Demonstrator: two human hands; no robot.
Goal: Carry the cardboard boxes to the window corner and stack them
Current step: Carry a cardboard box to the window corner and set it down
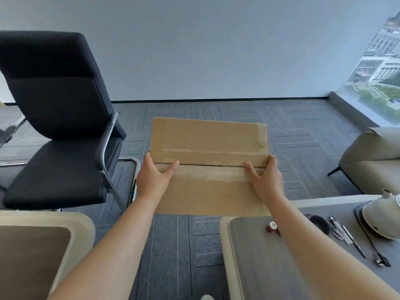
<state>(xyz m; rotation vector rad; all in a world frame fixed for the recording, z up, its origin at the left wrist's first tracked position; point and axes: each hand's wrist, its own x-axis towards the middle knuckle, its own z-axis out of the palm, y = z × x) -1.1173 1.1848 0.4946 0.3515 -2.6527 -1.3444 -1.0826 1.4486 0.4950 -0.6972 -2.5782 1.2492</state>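
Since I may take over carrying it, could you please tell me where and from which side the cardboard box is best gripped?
Grip the cardboard box at its short ends, one hand from each side, as the left hand and right hand do: thumbs on top beside the centre seam, fingers curled round the edges. It is wide and flat, so end grips likely keep it level.

I can read no text, label, brand, number or sign anywhere in my head view. The top of the cardboard box [208, 141] shows me only plain brown board and pale tape marks. The small red spool [271, 226] near the table's [249, 260] far edge is too small for me to make out any marking.
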